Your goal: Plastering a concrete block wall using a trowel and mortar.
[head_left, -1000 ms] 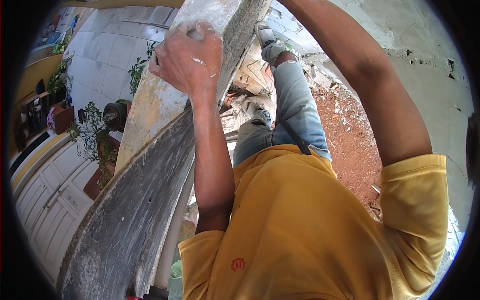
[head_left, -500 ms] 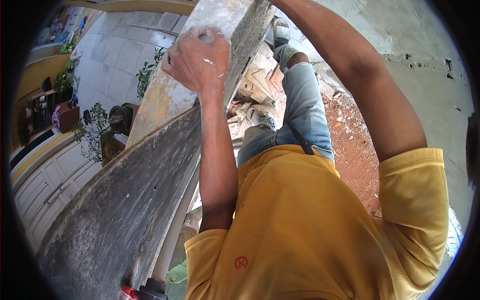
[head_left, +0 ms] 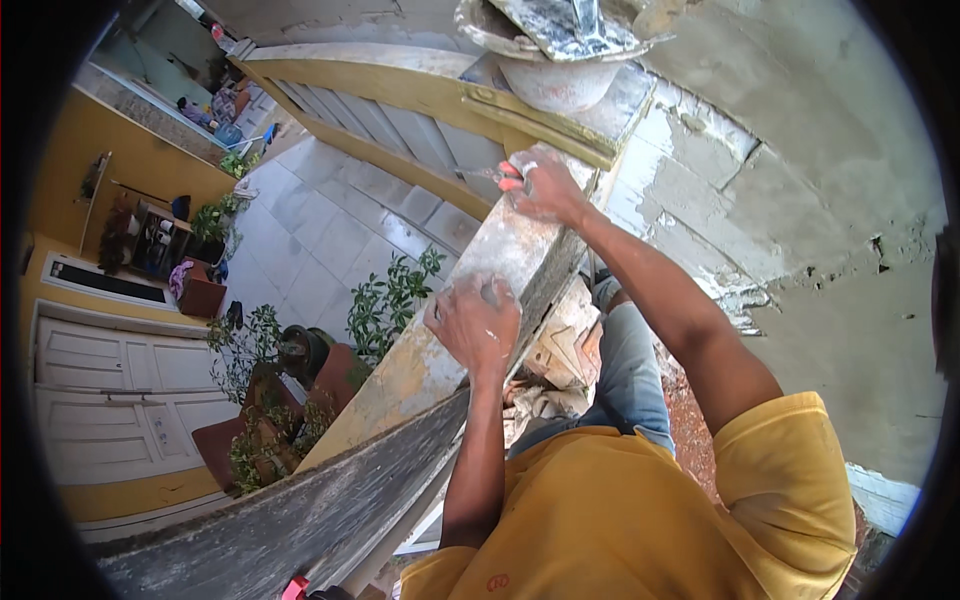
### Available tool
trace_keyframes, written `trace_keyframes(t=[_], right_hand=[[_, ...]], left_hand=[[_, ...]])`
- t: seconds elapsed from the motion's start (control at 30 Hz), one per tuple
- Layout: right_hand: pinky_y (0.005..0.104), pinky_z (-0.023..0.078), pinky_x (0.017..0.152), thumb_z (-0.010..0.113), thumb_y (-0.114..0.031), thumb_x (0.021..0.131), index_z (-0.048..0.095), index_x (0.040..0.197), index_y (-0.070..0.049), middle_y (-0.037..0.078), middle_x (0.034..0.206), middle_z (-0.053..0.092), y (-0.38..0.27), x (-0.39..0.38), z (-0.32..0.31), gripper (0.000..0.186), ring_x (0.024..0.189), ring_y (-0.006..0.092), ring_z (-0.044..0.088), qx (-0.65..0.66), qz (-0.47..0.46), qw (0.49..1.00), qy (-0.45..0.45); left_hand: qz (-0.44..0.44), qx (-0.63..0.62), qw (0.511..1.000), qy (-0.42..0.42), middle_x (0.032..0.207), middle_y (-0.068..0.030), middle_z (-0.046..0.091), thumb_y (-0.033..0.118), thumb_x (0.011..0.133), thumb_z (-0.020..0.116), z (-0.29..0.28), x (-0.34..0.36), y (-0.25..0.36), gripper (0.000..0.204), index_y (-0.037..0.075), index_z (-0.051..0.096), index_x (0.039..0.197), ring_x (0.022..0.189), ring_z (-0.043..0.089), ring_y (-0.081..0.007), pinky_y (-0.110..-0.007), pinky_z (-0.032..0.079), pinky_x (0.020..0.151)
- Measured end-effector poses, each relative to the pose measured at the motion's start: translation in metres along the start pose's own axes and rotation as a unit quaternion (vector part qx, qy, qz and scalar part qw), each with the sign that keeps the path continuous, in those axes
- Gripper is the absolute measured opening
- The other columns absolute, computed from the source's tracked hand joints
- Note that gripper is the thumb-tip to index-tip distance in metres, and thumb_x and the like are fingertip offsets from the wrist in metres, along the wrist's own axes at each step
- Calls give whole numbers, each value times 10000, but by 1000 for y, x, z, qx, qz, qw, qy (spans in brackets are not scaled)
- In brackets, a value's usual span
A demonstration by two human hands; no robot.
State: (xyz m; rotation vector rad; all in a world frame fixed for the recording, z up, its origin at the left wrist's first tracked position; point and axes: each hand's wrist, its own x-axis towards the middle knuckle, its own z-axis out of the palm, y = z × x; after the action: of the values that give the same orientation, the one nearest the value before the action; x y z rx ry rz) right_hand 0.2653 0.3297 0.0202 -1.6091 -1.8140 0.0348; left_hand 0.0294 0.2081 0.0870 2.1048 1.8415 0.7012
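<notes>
Seen from above, a low wall (head_left: 505, 245) runs diagonally, from the lower left up to a yellow-edged ledge (head_left: 625, 115) near the top centre, just left of a person in a yellow shirt (head_left: 650, 510). Its flat top is worn and patchy, chalky white and grey near the hands, stained ochre yellow lower down; the side facing the person is rough and grey, turning into a dark, streaked surface (head_left: 340, 500) at the lower left. The left hand (head_left: 477, 325) rests on the top with bent fingers; I cannot tell whether its grip clasps the edge. Farther along, the right hand (head_left: 545, 185) lies on the same top, its grip narrow around a red-orange piece (head_left: 509, 184) too small to identify. Beyond it, on the ledge, stands a whitish tub (head_left: 560, 88) with a mortar-smeared board (head_left: 545, 30) over it. Leafy plants (head_left: 395, 295) grow left of the wall, beside pale paving (head_left: 310, 210).
</notes>
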Motion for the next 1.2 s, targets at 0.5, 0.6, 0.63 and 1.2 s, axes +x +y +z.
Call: trace_keyframes(t=[0.5,0.6,0.63,1.2], right_hand=[[513,354,1187,710,-291,814,619,1352,3,215,1422,579,9,1,-5,619,1371,399,496,-23,32,995,-87],[482,458,1096,697,-272,818,637,1329,-3,222,1367,608,3,3,-6,581,1269,417,567,2,49,998,-32],[480,475,1072,685,-270,825,649,1314,-8,224,1352,614,2,6,-7,556,1243,426,578,26,66,997,-33],[498,492,977,657,-171,820,679,1209,-49,220,1151,645,0,-6,-2,408,1089,437,605,78,42,996,-3]], left_hand=[[-44,-1,999,24,1409,-253,589,390,851,686,79,50,35,703,40,553,1447,1371,472,-431,-584,277,1166],[-69,41,997,-14,1387,-261,598,396,863,669,74,60,40,691,35,555,1441,1349,482,-451,-607,318,1134],[-58,49,997,-1,1384,-267,598,411,874,656,76,59,40,690,25,554,1437,1348,479,-465,-622,340,1112],[-62,32,997,13,1415,-208,593,361,939,635,84,53,36,605,49,545,1450,1357,500,-373,-562,231,1202]])
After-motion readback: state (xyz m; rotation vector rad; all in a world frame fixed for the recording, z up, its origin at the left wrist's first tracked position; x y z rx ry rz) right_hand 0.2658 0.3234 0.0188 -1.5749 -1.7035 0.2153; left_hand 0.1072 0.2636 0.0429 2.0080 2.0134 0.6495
